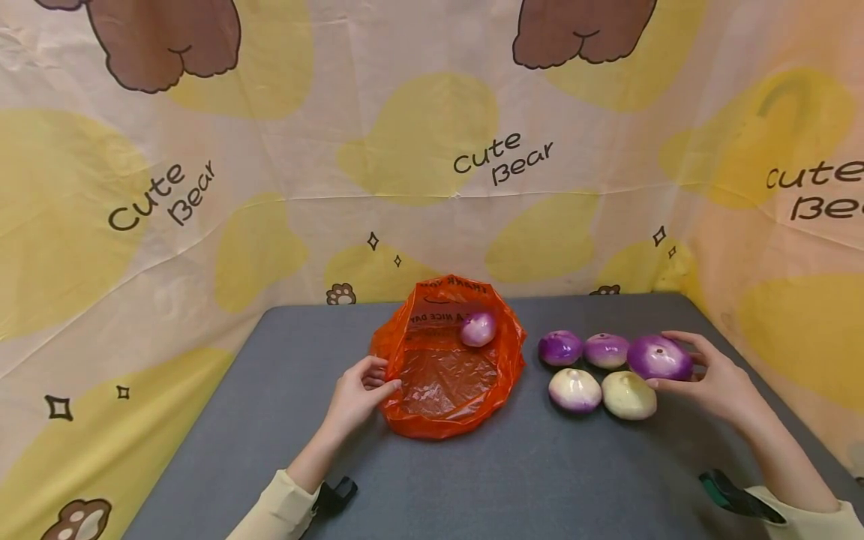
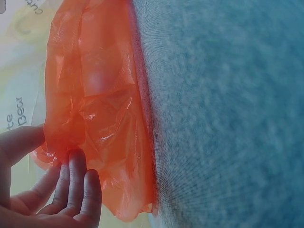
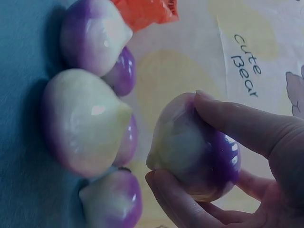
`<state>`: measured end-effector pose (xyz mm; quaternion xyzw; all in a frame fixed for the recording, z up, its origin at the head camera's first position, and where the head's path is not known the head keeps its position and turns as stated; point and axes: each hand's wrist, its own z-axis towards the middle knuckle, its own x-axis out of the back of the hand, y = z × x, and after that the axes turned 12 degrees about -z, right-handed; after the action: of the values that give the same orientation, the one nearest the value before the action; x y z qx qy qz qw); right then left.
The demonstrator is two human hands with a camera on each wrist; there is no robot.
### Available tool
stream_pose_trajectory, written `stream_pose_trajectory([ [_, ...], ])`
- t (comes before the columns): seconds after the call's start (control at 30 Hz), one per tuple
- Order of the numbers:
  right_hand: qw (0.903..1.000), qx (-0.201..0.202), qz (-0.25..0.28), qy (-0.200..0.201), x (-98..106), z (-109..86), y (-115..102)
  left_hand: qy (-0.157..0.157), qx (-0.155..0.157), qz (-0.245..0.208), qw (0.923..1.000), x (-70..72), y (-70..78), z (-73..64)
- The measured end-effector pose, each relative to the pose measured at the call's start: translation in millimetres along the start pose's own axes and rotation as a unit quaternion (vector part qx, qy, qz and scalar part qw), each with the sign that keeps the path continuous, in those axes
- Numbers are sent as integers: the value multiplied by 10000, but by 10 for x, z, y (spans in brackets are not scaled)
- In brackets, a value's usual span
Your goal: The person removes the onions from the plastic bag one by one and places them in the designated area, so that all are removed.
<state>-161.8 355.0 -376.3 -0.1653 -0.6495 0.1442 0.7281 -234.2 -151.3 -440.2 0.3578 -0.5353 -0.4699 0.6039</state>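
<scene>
An orange plastic bag (image 1: 442, 429) stands with its mouth open, and one purple onion (image 1: 478, 330) shows inside it. My left hand (image 1: 361, 386) pinches the bag's left rim between thumb and fingers, as the left wrist view also shows. To the right, my right hand (image 1: 718, 379) grips a glossy purple-and-white onion (image 3: 194, 152), raised above the table. Beside it lie a pale onion (image 1: 629, 395), a white-and-purple onion (image 1: 574, 390) and two purple onions (image 1: 560, 348) behind them. Another onion (image 3: 114, 199) shows low in the right wrist view, hidden behind the held one in the head view.
A grey table (image 1: 526, 480) carries everything. Behind and at both sides hangs a pink and yellow cloth (image 1: 418, 142) printed with bears and lettering. Black straps (image 1: 334, 495) circle both wrists over pale sleeves.
</scene>
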Motion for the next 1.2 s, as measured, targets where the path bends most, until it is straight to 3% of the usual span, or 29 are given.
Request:
stream_pose_trajectory([
  [0.17, 10000, 18, 74, -2, -2, -12, 147, -2, -35, -28, 10000, 1, 5, 1],
  [0.47, 9979, -44, 447, -473, -34, -43, 379, -7, -100, -37, 9999, 10, -11, 7],
  [1.2, 9965, -110, 161, -812, -139, -81, 702, -3, -80, 22, 10000, 20, -8, 15],
])
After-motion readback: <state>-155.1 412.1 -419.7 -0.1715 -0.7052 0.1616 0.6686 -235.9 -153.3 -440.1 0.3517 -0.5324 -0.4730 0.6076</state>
